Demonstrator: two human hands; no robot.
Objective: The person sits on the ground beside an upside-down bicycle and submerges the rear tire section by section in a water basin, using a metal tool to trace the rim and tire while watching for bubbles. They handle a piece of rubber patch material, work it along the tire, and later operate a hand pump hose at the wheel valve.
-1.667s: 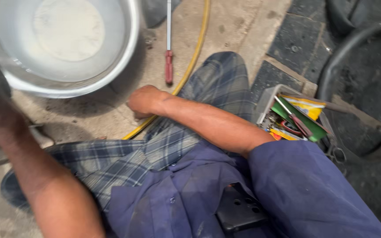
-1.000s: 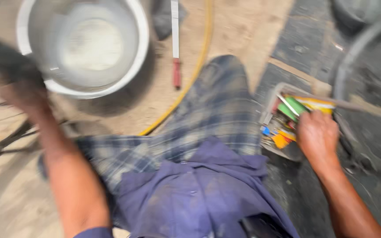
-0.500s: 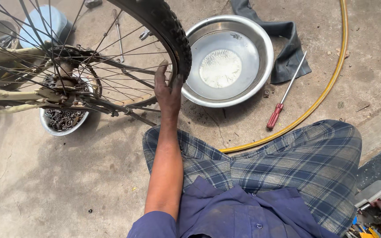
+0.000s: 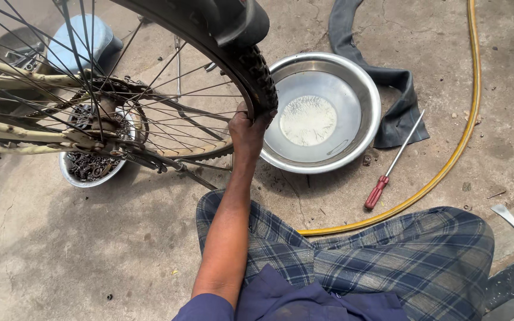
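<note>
Item: black knobbly rubber bicycle tyre (image 4: 256, 71) on a spoked metal wheel (image 4: 150, 113), standing upright, its rim arcing from the top of the view down to lower left.

Left hand (image 4: 248, 132): reaches straight forward from the body and is wrapped around the tyre's lower edge, fingers curled over the tread, thumb side toward the spokes. The tyre lies directly ahead of and above this hand, touching it; its curve runs up and away from the grip.

Right hand: not in view; whether it is open or closed cannot be told. The left is the only hand on the tyre.

Adjacent: round shiny steel basin (image 4: 319, 113) holding shallow water, just right of the tyre; red-handled screwdriver (image 4: 392, 164); black inner tube (image 4: 388, 83); yellow hose (image 4: 447, 166) curving around; small bowl of metal parts (image 4: 90, 169) under the hub.
</note>
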